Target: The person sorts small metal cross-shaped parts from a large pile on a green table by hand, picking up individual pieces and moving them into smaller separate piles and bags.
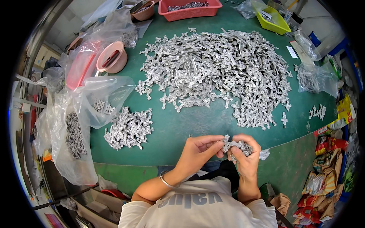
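Note:
Close to the table's front edge my two hands meet. My right hand (246, 155) is closed around several small silvery metal castings (243, 146), shaped like little crosses with knobbed arms. With thumb and fingers my left hand (203, 150) pinches one such casting (227, 141) at the edge of that handful. Beyond my hands lies a big heap of the same castings (213, 68) on the green table. To the left sits a smaller pile (130, 128). A single cross-shaped casting (284, 119) lies apart, right of the big heap.
Clear plastic bags (81, 125) with castings crowd the table's left side. A pink bowl (118, 62) holding a red-handled tool stands there. At the back are a red tray (190, 13) and a yellow-green tray (272, 21). A few castings (318, 112) lie near the right edge; colourful packets (327, 152) sit beyond it.

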Demonstrator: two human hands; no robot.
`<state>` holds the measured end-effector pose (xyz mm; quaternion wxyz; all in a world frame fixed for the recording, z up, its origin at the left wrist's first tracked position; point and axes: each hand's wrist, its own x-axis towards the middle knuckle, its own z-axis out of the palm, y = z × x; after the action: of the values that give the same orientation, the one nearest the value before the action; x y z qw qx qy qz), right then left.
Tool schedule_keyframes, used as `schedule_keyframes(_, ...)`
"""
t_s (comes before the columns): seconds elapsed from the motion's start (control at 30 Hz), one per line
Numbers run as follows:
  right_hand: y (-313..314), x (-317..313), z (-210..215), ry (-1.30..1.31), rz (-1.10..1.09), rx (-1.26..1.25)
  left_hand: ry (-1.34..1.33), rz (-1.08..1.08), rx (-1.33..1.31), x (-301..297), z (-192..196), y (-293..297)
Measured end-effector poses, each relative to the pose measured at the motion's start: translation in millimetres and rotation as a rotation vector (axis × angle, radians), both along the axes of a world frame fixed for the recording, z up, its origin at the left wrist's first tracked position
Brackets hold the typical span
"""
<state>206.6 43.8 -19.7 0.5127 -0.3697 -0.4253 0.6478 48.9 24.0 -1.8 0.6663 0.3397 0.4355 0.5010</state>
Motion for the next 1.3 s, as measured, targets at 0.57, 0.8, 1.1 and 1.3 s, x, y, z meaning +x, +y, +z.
schedule_keyframes(0.57, -5, -12, 2, 0.106, -0.004, 0.003, 0.206, 0.028, 0.169, -7, 2, -9)
schedule_keyframes(0.8, -5, -10, 4, 0.012, 0.030, 0.014, -0.002, -0.069, -0.022, -18, -1, -7)
schedule_keyframes(1.1, -9, -11, 5, -0.087, -0.040, 0.124, -0.073, -0.085, 0.001, -18, -1, -8)
schedule_keyframes(1.3, -8, -14, 4, -0.110, -0.085, 0.225, -0.067, -0.071, 0.031, -15, -2, -8)
